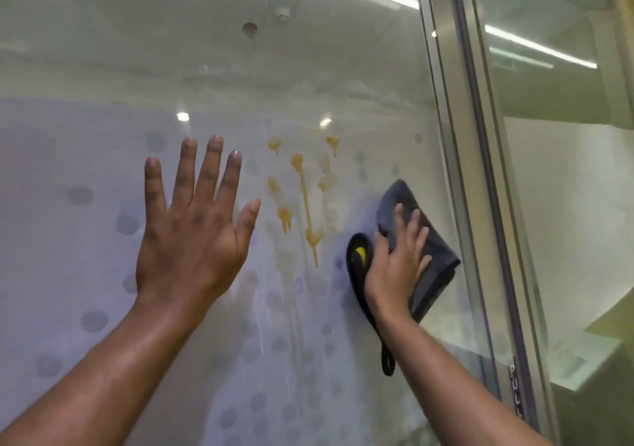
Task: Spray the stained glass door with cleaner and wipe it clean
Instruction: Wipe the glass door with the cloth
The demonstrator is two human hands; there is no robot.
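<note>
The right hand [398, 267] presses a folded grey cloth [425, 250] flat against the glass door [103, 239], fingers spread over the fabric; a black strap with a yellow patch [358, 256] loops out beside the thumb and hangs below the wrist. The cloth sits just right of the stain [305, 198], a cluster of yellow-brown blotches with drips running down the pane, apart from it by a narrow gap. The left hand [192, 236] is open and empty, fingers splayed, left of the stain; it may be touching the glass, though that is hard to tell. A metal frame [480, 205] borders the door at right.
</note>
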